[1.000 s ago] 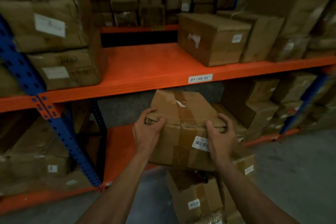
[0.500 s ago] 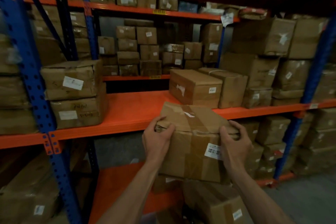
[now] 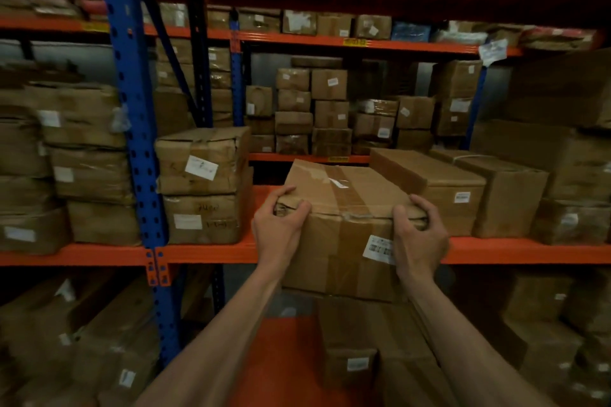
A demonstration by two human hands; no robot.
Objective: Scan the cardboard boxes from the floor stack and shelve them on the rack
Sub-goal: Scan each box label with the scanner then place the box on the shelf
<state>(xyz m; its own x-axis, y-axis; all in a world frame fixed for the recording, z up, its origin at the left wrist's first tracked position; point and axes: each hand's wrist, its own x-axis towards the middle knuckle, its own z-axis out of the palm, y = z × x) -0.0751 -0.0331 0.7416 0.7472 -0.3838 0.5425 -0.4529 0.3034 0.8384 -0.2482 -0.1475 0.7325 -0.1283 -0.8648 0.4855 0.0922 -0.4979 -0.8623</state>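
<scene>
Middle orange shelf (image 3: 205, 253), centre frame: a gap flanked by two stacked, plastic-wrapped cartons (image 3: 203, 185) at left and a clean brown carton (image 3: 439, 190) at right, the latter just beside the held box. The taped cardboard box (image 3: 344, 231), creased and dented along its top edge, is at the shelf's front lip; half a second ago it sat lower and nearer. Left hand (image 3: 281, 235) and right hand (image 3: 418, 241) hold its upper corners, fingers curled over the edge. A barcode label (image 3: 378, 249) sits beside the right hand.
</scene>
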